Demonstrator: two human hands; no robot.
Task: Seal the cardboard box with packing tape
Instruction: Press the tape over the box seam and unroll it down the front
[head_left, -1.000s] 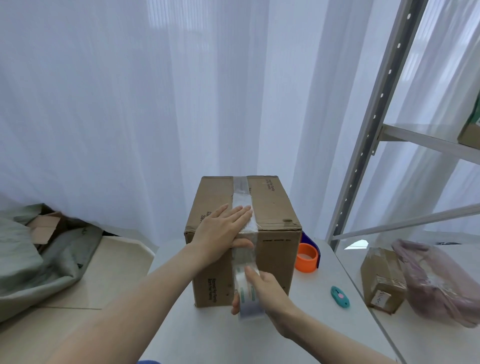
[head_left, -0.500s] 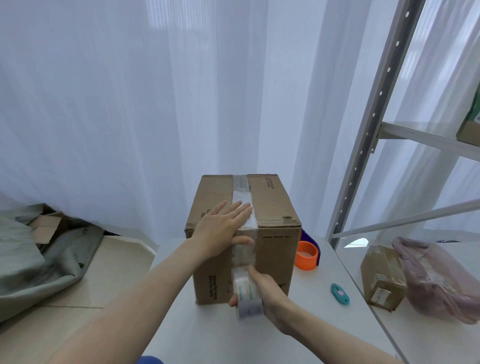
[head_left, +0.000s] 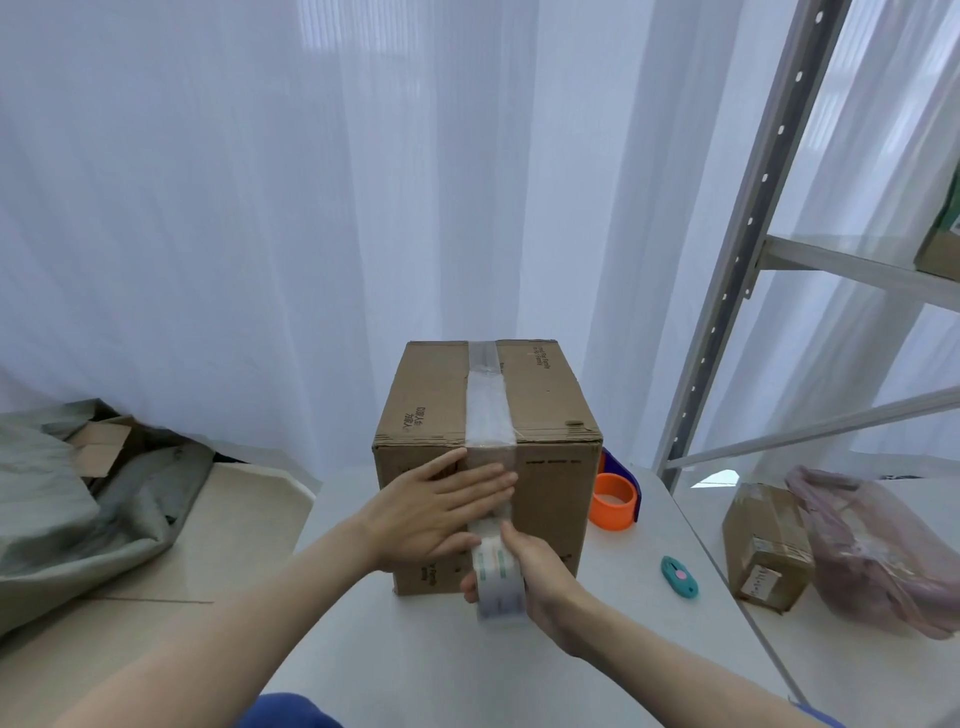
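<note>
A closed brown cardboard box (head_left: 550, 415) stands on a white table (head_left: 447, 660). A strip of clear packing tape (head_left: 485, 402) runs along the top seam and folds over the near edge. My left hand (head_left: 431, 512) lies flat, fingers spread, on the box's near face, pressing the tape there. Just below it my right hand (head_left: 540, 577) grips a roll of clear tape (head_left: 496, 582) with green print, held against the lower part of that face. The tape still joins roll and box.
An orange and blue tape dispenser (head_left: 615, 499) sits right of the box, a teal box cutter (head_left: 678, 577) nearer me. A metal shelf rack (head_left: 727, 270) rises at right, holding a small carton (head_left: 769, 545) and a pink bag (head_left: 878, 551). Grey cloth (head_left: 67, 519) lies on the floor at left.
My left hand slid from the box's top edge down onto its near face. The right hand stayed low at the front with the roll.
</note>
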